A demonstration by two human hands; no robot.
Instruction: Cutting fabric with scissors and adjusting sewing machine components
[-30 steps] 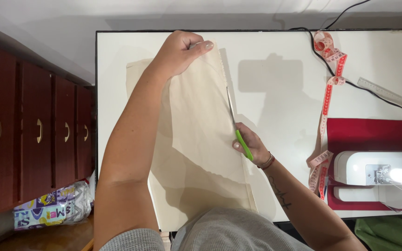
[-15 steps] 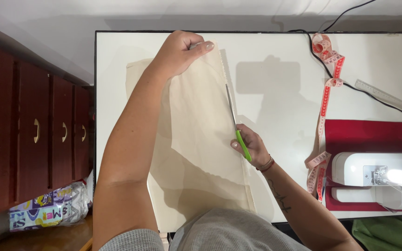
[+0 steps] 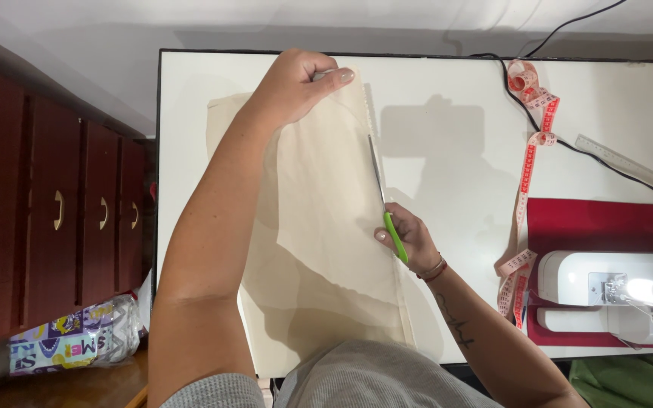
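Head view, now: cream fabric (image 3: 319, 227) lies in layers on the white desk (image 3: 447, 113), running from the far edge to the near edge and overhanging toward the person's lap; left hand (image 3: 296, 83) rests near the far edge, fingers closed flat over the cloth's top corner and pinning it down; right hand (image 3: 410, 240) sits along the fabric's right-hand cut edge, closed around the green handles of the scissors (image 3: 383, 196); blades point toward the far edge and lie right on the cloth's right margin; whether the blades are open or shut cannot be told at this size.

Against the earlier head views: the right hand sits at nearly the same spot along the fabric's right edge; the scissor tip has barely shifted; the left hand has kept its hold on the far corner; the cloth has not slid. Judgement: the cut is creeping along the right margin toward the far edge, with a good stretch of cloth ahead of the blades uncut.

Right side of the desk: red-and-white tape measure (image 3: 527, 166) trails from the far edge toward the near right corner; clear ruler (image 3: 629, 166) lies aslant beyond it; white sewing machine (image 3: 614, 291) stands on a red mat (image 3: 606, 227) at the near right corner, its lamp lit; black cable (image 3: 523, 106) runs from the far edge; dark red cabinets (image 3: 47, 211) stand left of the desk.
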